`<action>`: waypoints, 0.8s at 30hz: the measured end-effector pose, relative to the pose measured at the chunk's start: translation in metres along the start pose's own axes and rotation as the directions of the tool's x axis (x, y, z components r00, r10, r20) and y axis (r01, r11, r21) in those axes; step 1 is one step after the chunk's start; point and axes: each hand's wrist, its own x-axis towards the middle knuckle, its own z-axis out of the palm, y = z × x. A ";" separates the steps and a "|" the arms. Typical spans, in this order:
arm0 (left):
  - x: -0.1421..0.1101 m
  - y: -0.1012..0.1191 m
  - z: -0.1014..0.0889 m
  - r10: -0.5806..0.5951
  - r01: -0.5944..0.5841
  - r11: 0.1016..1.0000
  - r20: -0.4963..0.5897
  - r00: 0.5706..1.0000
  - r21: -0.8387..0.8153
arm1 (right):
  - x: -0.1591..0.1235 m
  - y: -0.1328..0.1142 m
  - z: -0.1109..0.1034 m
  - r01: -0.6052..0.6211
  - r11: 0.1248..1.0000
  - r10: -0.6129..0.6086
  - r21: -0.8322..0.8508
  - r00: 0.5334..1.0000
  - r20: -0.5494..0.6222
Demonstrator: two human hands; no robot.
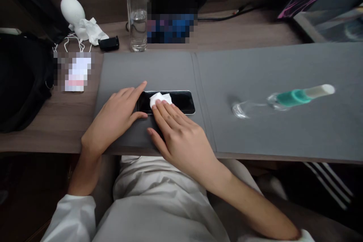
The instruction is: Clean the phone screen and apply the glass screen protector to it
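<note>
A black-screened smartphone (pixel 183 102) lies flat on the grey desk mat (pixel 255 136), its long side running left to right. My left hand (pixel 116 111) is at the phone's left end, with the index finger along the far edge and the thumb by the near edge, bracing it. Under the fingertips of my right hand (pixel 181 130) is a folded white tissue (pixel 160 97), pressed on the screen. The right thumb sits apart, off the phone's near side. On the mat to the right lies a spray bottle (pixel 295 97) with green liquid, beside its clear cap (pixel 239 110).
A glass water bottle (pixel 138 26) stands behind the mat. Left of it are a black clip-like object (pixel 109 43), a crumpled tissue (pixel 95 32), a white egg-shaped device (pixel 73 10) and a blurred lit phone (pixel 78 72). A black bag (pixel 25 83) occupies the left edge.
</note>
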 end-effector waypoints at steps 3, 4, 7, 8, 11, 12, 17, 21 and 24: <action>-0.001 -0.001 -0.001 0.004 -0.004 1.000 0.001 1.000 -0.007 | 0.019 0.001 0.006 -0.001 0.999 0.000 0.037 1.000 0.031; -0.002 -0.002 -0.001 0.006 -0.006 1.000 0.003 1.000 -0.011 | 0.026 0.001 0.009 -0.005 0.999 0.003 0.044 0.999 0.041; -0.003 -0.003 -0.002 -0.001 0.001 1.000 0.001 1.000 -0.019 | 0.039 0.000 0.014 -0.002 0.998 -0.001 0.059 0.999 0.048; -0.003 -0.003 -0.002 -0.006 0.006 1.000 -0.005 1.000 -0.016 | 0.040 -0.001 0.015 -0.001 0.998 -0.002 0.062 0.999 0.047; -0.003 -0.003 -0.002 -0.018 0.018 1.000 -0.027 0.999 -0.011 | 0.032 -0.006 0.013 0.000 0.998 -0.003 0.063 0.999 0.041; -0.003 -0.003 -0.002 -0.021 0.020 1.000 -0.033 0.999 -0.013 | 0.028 -0.007 0.012 0.008 0.998 -0.010 0.063 0.999 0.038; -0.004 -0.001 -0.003 -0.018 0.016 0.999 -0.044 0.999 -0.039 | 0.029 -0.009 0.007 0.048 0.996 -0.053 0.077 0.996 0.066; -0.004 -0.003 -0.003 0.002 -0.004 0.999 -0.036 0.999 -0.049 | 0.048 -0.008 0.012 0.034 0.998 -0.039 0.050 0.995 0.090; -0.004 -0.005 -0.003 -0.002 0.001 0.999 -0.030 1.000 -0.035 | 0.052 -0.008 0.015 0.033 0.999 -0.037 0.043 0.996 0.081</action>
